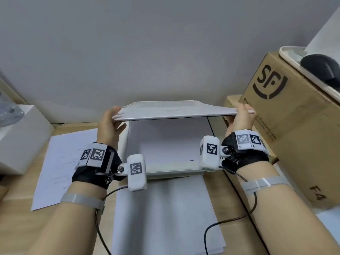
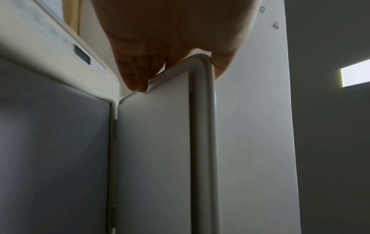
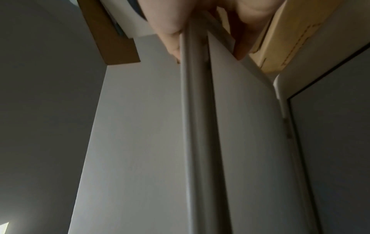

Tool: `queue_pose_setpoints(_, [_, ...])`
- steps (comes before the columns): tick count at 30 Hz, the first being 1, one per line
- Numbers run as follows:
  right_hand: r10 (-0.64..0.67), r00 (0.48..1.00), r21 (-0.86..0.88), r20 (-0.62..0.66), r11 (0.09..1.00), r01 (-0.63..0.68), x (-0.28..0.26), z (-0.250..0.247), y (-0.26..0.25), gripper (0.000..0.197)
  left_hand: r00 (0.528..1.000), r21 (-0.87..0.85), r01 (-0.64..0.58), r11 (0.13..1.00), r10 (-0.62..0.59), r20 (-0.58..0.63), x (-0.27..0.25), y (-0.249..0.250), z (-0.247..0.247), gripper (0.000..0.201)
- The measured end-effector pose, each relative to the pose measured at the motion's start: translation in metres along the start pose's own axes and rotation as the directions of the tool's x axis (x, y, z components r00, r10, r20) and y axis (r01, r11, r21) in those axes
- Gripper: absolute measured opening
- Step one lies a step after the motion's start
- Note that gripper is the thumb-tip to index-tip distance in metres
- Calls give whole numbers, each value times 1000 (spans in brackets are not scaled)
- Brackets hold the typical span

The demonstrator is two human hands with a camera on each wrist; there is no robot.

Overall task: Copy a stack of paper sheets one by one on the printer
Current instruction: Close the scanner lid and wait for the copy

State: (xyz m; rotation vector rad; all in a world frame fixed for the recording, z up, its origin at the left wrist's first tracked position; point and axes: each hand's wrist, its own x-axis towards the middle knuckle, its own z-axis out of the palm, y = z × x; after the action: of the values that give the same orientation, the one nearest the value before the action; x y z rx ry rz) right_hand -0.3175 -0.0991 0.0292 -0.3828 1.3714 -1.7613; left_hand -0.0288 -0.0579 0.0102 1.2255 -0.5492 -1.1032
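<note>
The white printer (image 1: 174,173) stands in the middle of the table with its lid (image 1: 174,112) raised partway. My left hand (image 1: 117,118) pinches the lid's front left corner, thumb on top and fingers underneath. My right hand (image 1: 239,116) grips the front right corner the same way. A white sheet (image 1: 169,142) lies on the scanner glass under the lid. A printed sheet (image 1: 62,162) lies on the table to the left, and a paper stack (image 1: 165,214) lies in front of the printer. In the wrist views, the left hand (image 2: 179,79) and right hand (image 3: 208,57) clasp the lid's (image 2: 156,142) edge (image 3: 240,126).
A large cardboard box (image 1: 287,126) stands close to the printer's right side, with a tray and a black object (image 1: 323,70) on top. A white box (image 1: 20,137) sits at the left. The wall rises right behind the printer. Wooden table (image 1: 237,208) shows at the right.
</note>
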Motion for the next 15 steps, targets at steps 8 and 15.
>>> queue_pose_setpoints(8, [-29,999,-319,-29,948,18,1,-63,35,42,1000,145,-23,989,24,-4,-16,-39,-30,31])
queue_pose_setpoints(15, [-94,994,-609,52,786,106,1,-86,60,39,996,564,-83,821,57,64,-29,-56,-33,73])
